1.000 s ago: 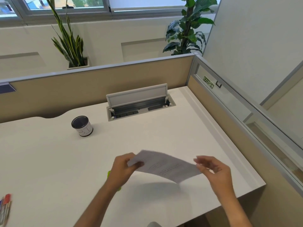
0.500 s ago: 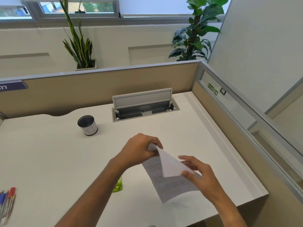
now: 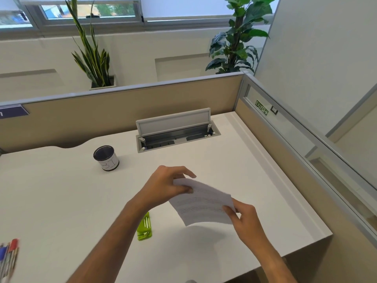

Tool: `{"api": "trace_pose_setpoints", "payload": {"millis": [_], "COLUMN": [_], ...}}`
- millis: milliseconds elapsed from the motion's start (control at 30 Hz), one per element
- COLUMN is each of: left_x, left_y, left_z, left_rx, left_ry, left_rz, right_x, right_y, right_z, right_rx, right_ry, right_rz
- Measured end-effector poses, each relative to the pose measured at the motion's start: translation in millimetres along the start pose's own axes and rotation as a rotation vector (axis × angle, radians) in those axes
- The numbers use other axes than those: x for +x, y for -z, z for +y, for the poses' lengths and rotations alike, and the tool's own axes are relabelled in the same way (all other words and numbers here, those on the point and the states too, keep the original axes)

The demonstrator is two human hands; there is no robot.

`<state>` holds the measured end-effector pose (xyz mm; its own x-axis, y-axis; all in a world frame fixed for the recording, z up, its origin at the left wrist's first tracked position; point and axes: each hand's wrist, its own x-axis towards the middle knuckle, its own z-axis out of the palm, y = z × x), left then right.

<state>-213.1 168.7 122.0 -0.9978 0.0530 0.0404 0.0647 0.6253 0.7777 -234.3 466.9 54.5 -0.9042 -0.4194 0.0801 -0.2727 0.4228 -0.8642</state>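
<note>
Paper (image 3: 202,203) pinched at opposite corners by left hand (image 3: 167,186) and right hand (image 3: 243,216), apparently mid-straightening; stapler (image 3: 144,226), just back of left fingers, likely next.

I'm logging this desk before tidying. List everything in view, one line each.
paper: count unclear, white, printed, held above the desk
stapler: 1, lime green, on desk beside left forearm
cup: 1, black with white label, desk, back left
pens: several, red and blue, desk's left edge
cable box: 1, grey, lid up, desk's back
spiky plant: 1, green-yellow, behind partition, left
leafy plant: 1, green, behind partition, right
exit sign: 1, green, side partition
left hand: pinches paper's far corner
right hand: pinches paper's near corner
</note>
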Motion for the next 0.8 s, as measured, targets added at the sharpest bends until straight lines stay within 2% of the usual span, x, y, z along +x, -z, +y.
{"api": "trace_pose_setpoints", "payload": {"millis": [167, 333, 467, 567, 667, 800], "left_x": [-10.6, -22.9, -31.0, -41.4, -50.5, -78.7], "left_y": [0.4, -28.1, -74.1, -103.8, -103.9, -80.3], "left_z": [-23.5, -41.2, -60.3, -72.2, -87.1, -119.4], "left_rx": [-0.447, -0.59, -0.493, -0.43, -0.395, -0.152], "left_ry": [0.107, 0.126, 0.257, 0.369, 0.392, 0.542], "left_rz": [0.145, 0.131, 0.323, 0.338, 0.411, 0.551], "right_x": [2.8, 4.2, 1.9, -4.5, -1.0, 12.5], "right_y": [-4.6, -8.3, -30.6, -49.1, -52.2, -47.4], "right_z": [3.6, -2.7, 19.6, 39.3, 46.0, 48.6], "right_rx": [0.294, 0.487, 0.521, 0.534, 0.559, 0.605], "right_ry": [-0.157, -0.187, -0.266, -0.344, -0.348, -0.379], "right_rz": [0.179, 0.239, 0.227, 0.203, 0.253, 0.319]}}
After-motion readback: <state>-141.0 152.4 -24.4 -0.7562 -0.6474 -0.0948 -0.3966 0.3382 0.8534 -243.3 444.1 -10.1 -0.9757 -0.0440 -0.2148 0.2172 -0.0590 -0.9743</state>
